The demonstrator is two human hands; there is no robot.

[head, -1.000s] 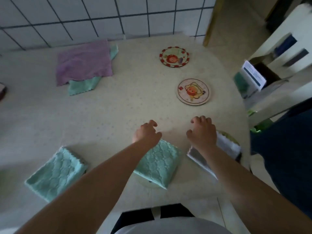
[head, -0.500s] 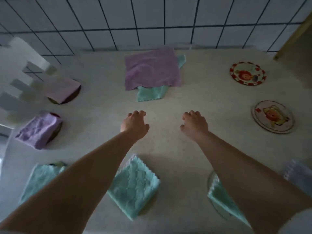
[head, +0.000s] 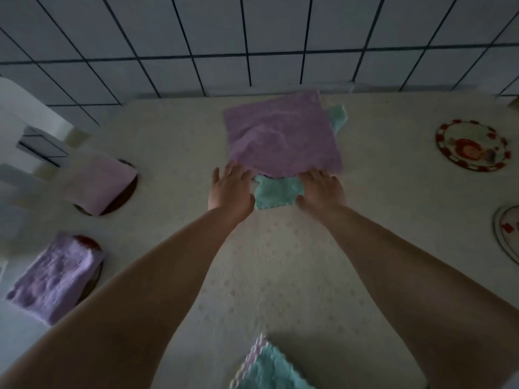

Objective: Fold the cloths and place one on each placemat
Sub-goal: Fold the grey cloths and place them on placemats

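Observation:
An unfolded purple cloth (head: 282, 136) lies flat near the far wall, on top of a teal cloth (head: 276, 192) whose near end sticks out. My left hand (head: 230, 189) reaches the purple cloth's near left corner with fingers extended. My right hand (head: 323, 189) touches its near right edge, fingers straight. Folded cloths lie on round placemats: a pink one (head: 98, 183) and a purple one (head: 53, 276) at the left, a teal one (head: 269, 366) at the bottom. Two round pictured placemats, one (head: 471, 144) at far right and another (head: 508, 234) below it, carry no cloth.
The table (head: 280, 276) has a pale dotted covering and ends at a tiled wall (head: 252, 37). A white chair back (head: 25, 122) stands at the left edge.
The view has swung left and forward. Both hands have moved away from me across the table, from beside the folded teal cloth to the near edge of the purple cloth.

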